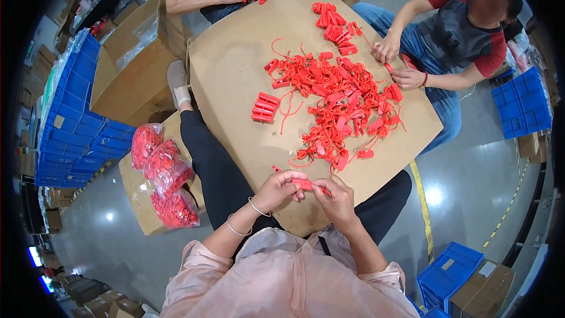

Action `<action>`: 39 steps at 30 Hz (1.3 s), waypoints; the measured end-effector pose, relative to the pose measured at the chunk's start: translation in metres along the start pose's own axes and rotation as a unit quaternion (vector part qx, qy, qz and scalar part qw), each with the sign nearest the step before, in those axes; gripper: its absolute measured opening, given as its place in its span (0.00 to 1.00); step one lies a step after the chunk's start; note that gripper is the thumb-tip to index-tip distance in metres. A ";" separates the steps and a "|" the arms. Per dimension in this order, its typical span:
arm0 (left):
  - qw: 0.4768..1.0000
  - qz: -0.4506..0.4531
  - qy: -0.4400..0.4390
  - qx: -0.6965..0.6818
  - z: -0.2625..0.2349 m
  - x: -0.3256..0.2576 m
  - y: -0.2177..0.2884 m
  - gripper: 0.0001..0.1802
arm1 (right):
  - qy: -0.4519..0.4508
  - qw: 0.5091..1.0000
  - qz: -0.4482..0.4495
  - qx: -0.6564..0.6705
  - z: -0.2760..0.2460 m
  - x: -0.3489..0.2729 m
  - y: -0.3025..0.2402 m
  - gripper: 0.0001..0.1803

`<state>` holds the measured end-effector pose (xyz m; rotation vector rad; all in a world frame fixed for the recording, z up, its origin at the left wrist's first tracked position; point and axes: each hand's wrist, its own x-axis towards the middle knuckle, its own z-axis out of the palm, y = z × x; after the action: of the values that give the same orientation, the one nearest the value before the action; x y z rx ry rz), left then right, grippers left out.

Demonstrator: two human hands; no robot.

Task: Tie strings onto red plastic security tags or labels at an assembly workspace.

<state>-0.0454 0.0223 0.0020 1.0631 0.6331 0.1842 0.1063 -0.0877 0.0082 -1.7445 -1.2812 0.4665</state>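
Just above the near edge of the table, my left hand (280,192) pinches a small, oblong red plastic piece (302,184). My right hand (336,201) is closed at the piece's right end, where a bit of red cord seems to show between its fingers. Beyond my hands spreads a loose heap of red corded pieces (344,103), their cords tangled together. Left of the heap, several similar red pieces lie side by side in a neat stack (265,108). Part of another red piece shows beside my left fingers.
The cardboard-topped table (226,76) sits between my knees. Two other people work at its far left and right sides; their hands hold red pieces. Bags of red pieces (168,168) lie on a carton at left. Blue crates (88,112) and an open carton (132,65) stand beyond.
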 end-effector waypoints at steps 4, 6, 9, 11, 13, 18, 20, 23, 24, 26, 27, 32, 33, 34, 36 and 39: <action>1.000 0.001 0.000 0.012 0.002 0.000 -0.001 0.16 | -0.001 1.000 -0.004 -0.010 0.001 0.000 0.001 0.03; 1.000 0.000 0.001 0.012 0.003 0.000 -0.002 0.16 | 0.000 1.000 -0.006 -0.012 0.001 0.000 0.002 0.03; 1.000 0.000 0.001 0.013 0.003 0.000 -0.003 0.16 | -0.006 1.000 -0.006 -0.013 0.001 0.000 0.001 0.03; 1.000 0.000 0.001 0.016 0.003 0.000 -0.003 0.16 | -0.013 1.000 -0.004 -0.012 0.000 0.000 0.000 0.04; 1.000 0.001 0.000 0.016 0.003 -0.001 -0.003 0.16 | -0.028 0.999 -0.001 -0.016 -0.001 0.001 -0.002 0.04; 1.000 0.009 -0.001 0.021 0.004 0.000 -0.002 0.15 | -0.035 0.999 -0.008 -0.011 -0.001 0.002 -0.001 0.04; 1.000 0.011 0.000 0.026 0.006 0.001 -0.004 0.15 | -0.036 0.999 -0.013 -0.014 0.000 0.002 -0.001 0.04; 1.000 0.014 0.003 0.023 0.009 0.002 -0.007 0.15 | -0.022 0.999 -0.025 0.008 0.003 0.002 0.000 0.04; 1.000 0.017 0.005 0.025 0.009 0.003 -0.007 0.15 | -0.023 0.999 -0.024 0.009 0.003 0.001 0.001 0.04; 0.999 0.020 0.008 0.027 0.010 0.003 -0.010 0.15 | -0.024 0.999 -0.022 0.010 0.002 -0.001 0.002 0.05; 0.999 0.025 0.009 0.024 0.010 0.003 -0.013 0.15 | -0.027 0.999 -0.023 0.010 0.002 -0.001 0.002 0.06; 0.998 0.028 0.042 0.047 0.018 0.006 -0.011 0.17 | -0.025 0.999 -0.037 0.002 0.004 -0.004 0.006 0.07; 0.983 0.083 0.062 0.155 0.018 0.007 -0.011 0.18 | -0.026 0.998 -0.048 -0.024 0.003 -0.003 0.003 0.07; 0.952 0.136 0.081 0.260 0.018 0.008 -0.011 0.19 | -0.026 0.997 -0.059 -0.050 0.003 -0.002 0.001 0.06; 0.929 0.170 0.084 0.318 0.023 0.007 -0.008 0.20 | -0.015 0.993 -0.087 -0.080 0.002 0.001 -0.001 0.05; 0.899 0.198 0.085 0.383 0.032 0.005 0.003 0.20 | -0.013 0.982 -0.118 -0.144 0.001 0.005 0.001 0.04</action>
<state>-0.0228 0.0020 0.0129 1.9588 0.6539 0.4039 0.1077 -0.0828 0.0079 -1.7921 -1.6143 0.1731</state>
